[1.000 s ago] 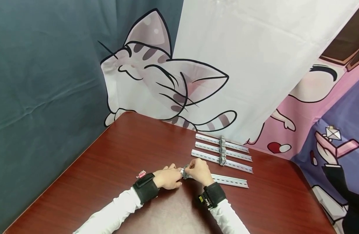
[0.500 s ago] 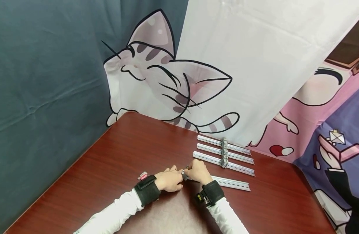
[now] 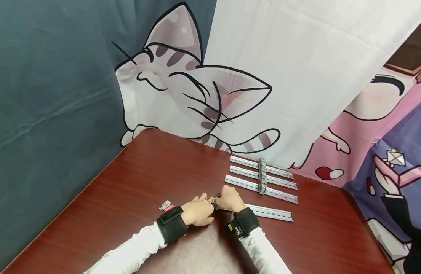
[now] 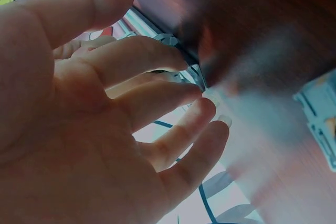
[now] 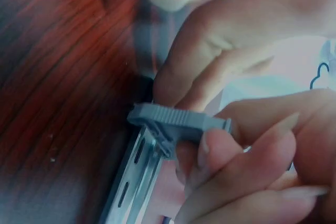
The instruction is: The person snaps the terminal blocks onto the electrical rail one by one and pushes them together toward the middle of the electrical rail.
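A slotted metal DIN rail [image 3: 270, 213] lies on the table, its left part beneath the hands. My right hand [image 3: 229, 198] pinches a small ribbed grey plastic rail clip [image 5: 176, 117] between thumb and fingers. In the right wrist view the clip sits across the end of the rail [image 5: 126, 192], tilted over it. My left hand [image 3: 198, 212] is at the rail's left end, palm down. Its fingers [image 4: 157, 100] are spread and nearly straight in the left wrist view, the index fingertip right at the rail end and the thumb apart.
Three more rails lie parallel behind, with grey clips [image 3: 262, 177] lined up across their middles. Another grey piece [image 3: 165, 205] with a red label lies beside my left wristband. A printed cat curtain [image 3: 183, 95] borders the far edge of the brown table [image 3: 162, 163].
My right hand and wrist have shifted slightly left, and the clip in its fingers has turned. The left hand stays at the rail end. The head view has shifted a little.
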